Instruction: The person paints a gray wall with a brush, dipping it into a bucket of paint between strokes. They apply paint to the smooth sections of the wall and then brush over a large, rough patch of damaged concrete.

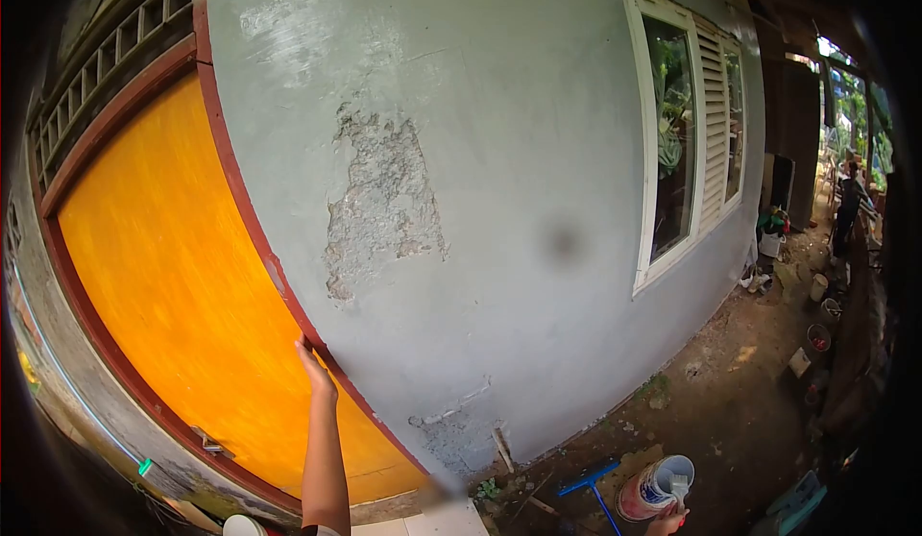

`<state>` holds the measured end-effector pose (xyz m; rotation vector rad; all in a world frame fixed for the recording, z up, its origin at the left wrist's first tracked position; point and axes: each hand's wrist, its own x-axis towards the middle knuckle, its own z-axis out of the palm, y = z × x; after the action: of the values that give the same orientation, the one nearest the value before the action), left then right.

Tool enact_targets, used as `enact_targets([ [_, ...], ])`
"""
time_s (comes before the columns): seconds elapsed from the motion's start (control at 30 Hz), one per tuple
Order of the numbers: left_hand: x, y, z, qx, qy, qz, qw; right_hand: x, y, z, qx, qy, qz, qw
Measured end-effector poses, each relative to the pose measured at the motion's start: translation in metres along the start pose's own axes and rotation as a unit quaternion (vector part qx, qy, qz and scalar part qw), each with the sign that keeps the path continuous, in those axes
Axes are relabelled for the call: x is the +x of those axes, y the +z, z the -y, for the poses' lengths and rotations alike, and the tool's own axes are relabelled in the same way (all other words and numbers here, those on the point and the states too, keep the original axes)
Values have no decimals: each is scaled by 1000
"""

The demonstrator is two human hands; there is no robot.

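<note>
My left hand (pixel 315 367) is raised at the red door frame (pixel 252 190), beside the orange door (pixel 182 277). Its fingers point up, stretched out, with nothing held in them. At the bottom right, my right hand (pixel 665 524) grips a brush (pixel 679 487) by its handle over the rim of a paint bucket (pixel 636 503). The grey wall (pixel 538 152) fills the middle, with a rough bare patch (pixel 389 190) and a smaller rough patch (pixel 456 435) low down.
A white-framed window (pixel 687 133) is in the wall. Beside the bucket lies a blue T-shaped tool (pixel 593 481). A wooden stick (pixel 502 450) leans at the wall's foot. Buckets (pixel 818 287) stand farther right, near another person (pixel 847 211). A white container (pixel 243 526) is at bottom left.
</note>
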<state>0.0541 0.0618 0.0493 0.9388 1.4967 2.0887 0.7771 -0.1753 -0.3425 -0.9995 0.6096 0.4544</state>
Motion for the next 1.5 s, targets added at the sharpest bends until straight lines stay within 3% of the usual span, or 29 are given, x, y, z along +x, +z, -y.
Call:
enact_targets([
  [0.07, 4, -5, 6, 14, 8, 10, 1000, 72, -19, -32, 20, -6, 102, 995],
  [0.17, 1, -10, -15, 38, -27, 32, 998, 108, -8, -30, 39, 43, 33, 998],
  [0.27, 24, -28, -16, 42, -57, 54, 996, 120, -10, -28, 44, 9, 74, 996],
  [0.3, 28, -30, -16, 40, -57, 61, 996, 115, -2, -19, 44, 14, 33, 998],
  [0.33, 31, -29, -18, 31, -58, 61, 996, 147, -11, -29, 51, -9, 67, 996],
  [0.4, 29, -20, -21, 20, -67, 50, 996, 141, 3, -20, 26, -59, -4, 998],
  [0.5, 32, -8, -21, 53, -80, 27, 995, 167, 4, -21, -58, -129, 6, 990],
  [0.6, 35, 0, -26, 58, -109, -10, 992, 180, 5, -23, -232, -199, 63, 950],
  [0.7, 22, 14, -33, 34, -122, -31, 991, 168, 30, -20, -426, -254, 13, 868],
  [0.77, 3, 27, -33, 48, -119, -42, 991, 168, 40, -24, -538, -322, 4, 779],
  [0.87, 0, 28, -25, 38, -82, -67, 994, 194, 42, -50, -567, -272, 31, 777],
  [1.03, 22, 18, -12, 67, -34, -106, 992, 249, 84, -67, -641, -333, 69, 688],
  [1.1, 26, 20, -12, 59, -24, -132, 989, 254, 111, -64, -708, -346, 35, 615],
  [1.2, 26, 26, -16, 70, -38, -159, 984, 272, 133, -65, -729, -330, 39, 599],
  [1.3, 26, 41, -22, 104, -65, -205, 971, 286, 142, -72, -702, -351, 59, 617],
  [1.4, -3, 76, -14, 105, -46, -222, 968, 313, 117, -98, -724, -288, 89, 621],
  [1.5, 8, 62, -9, 56, -20, -195, 979, 334, 97, -120, -757, -242, 109, 597],
])
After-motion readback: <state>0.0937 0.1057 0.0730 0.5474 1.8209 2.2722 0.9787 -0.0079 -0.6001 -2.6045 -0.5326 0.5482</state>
